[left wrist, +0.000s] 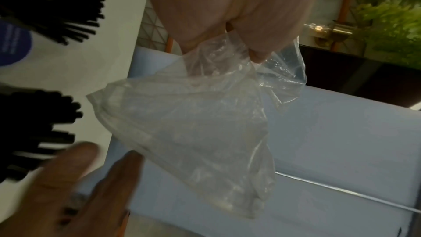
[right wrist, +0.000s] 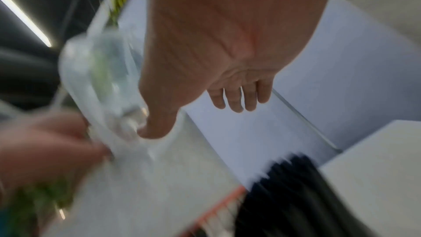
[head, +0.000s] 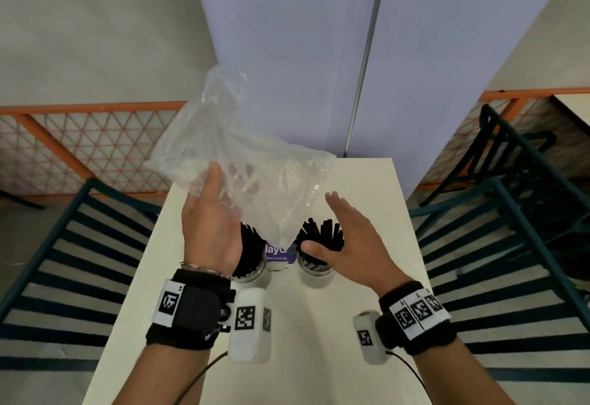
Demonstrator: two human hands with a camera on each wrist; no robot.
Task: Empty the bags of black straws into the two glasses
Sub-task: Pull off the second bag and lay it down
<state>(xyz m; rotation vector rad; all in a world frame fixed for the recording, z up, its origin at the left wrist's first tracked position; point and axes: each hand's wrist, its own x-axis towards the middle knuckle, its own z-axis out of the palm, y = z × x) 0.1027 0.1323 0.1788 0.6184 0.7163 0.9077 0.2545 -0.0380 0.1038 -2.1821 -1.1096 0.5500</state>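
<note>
We hold a clear bag (head: 242,161), seemingly empty, raised above the two glasses in our left hand (head: 209,222), fingers curled round it. Both glasses, left (head: 252,272) and right (head: 316,272), stand on the bench (head: 367,213) already bristling with black straws (head: 322,233). Our right hand (head: 346,238) hovers over the right glass, released, grasping nothing. We judge the emptying nearly done; no other bag shows.

On table (head: 367,181): two glasses side by side, left glass (head: 252,272), right glass (head: 316,272), straws (head: 322,233) in each. Above them, bag (head: 255,161) in left hand (head: 209,222); right hand (head: 351,238) over right glass.
</note>
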